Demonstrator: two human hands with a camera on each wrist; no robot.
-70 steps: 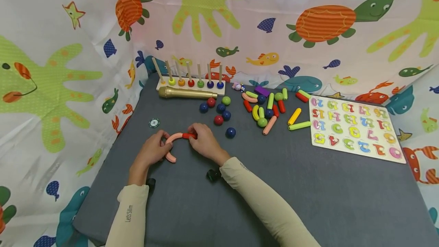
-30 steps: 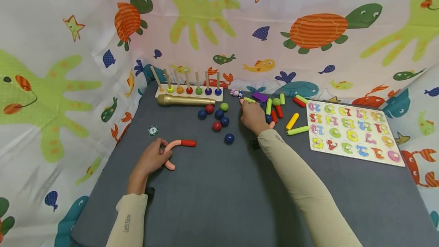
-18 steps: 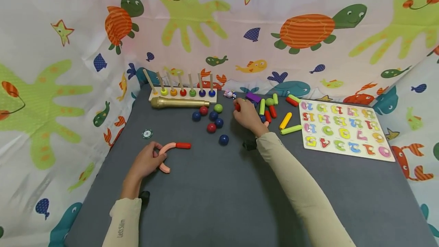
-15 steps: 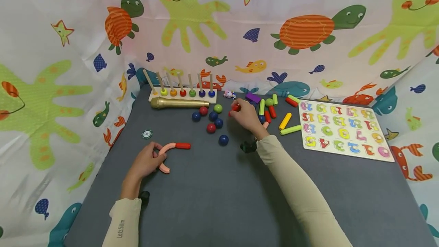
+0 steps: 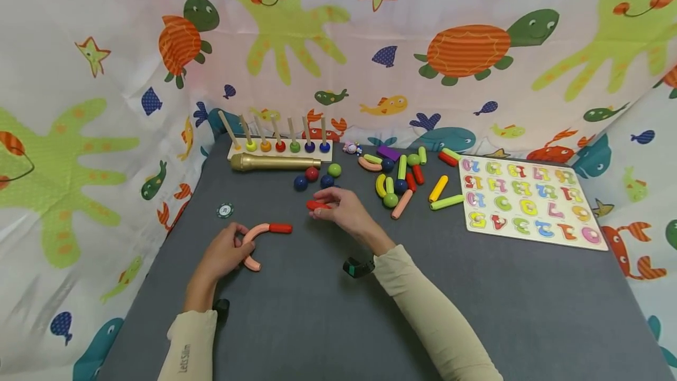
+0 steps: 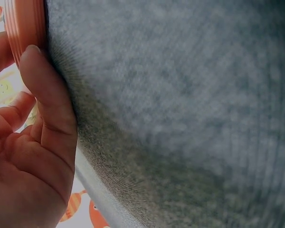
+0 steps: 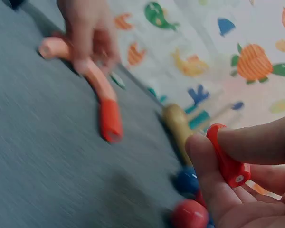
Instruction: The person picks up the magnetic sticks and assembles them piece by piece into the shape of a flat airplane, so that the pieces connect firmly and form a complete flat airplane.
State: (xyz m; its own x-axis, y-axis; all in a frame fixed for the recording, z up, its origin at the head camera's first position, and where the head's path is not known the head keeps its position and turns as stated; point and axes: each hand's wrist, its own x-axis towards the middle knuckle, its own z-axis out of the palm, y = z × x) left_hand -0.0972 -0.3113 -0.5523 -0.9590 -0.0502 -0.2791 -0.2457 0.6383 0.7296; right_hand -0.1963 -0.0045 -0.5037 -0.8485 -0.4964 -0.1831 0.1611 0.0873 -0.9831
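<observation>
My left hand [image 5: 221, 254] pinches a peach curved toy stick [image 5: 258, 229] against the grey table, at the left in the head view. Fingers hide the middle of the curve, so I cannot tell if it is one piece or two. A straight red stick [image 5: 280, 229] adjoins its right end, as the right wrist view also shows. Between thumb and fingers, my right hand [image 5: 346, 216] holds another short red stick [image 7: 228, 164] in the air. This red stick has a small pale round spot in its end face. A gap separates it from the peach and red chain.
Behind the right hand lie blue [image 5: 301, 183], red [image 5: 312, 174] and green balls [image 5: 334, 170]. A gold toy microphone [image 5: 275, 162] lies before a peg board [image 5: 280, 149]. Loose coloured sticks [image 5: 402, 204], a number puzzle [image 5: 534, 201] and a poker chip [image 5: 224, 210] are around.
My right hand left the red-ended chain, reached to the stick pile, picked up a red stick and carried it back left towards the chain. The left hand kept its hold on the peach piece.
</observation>
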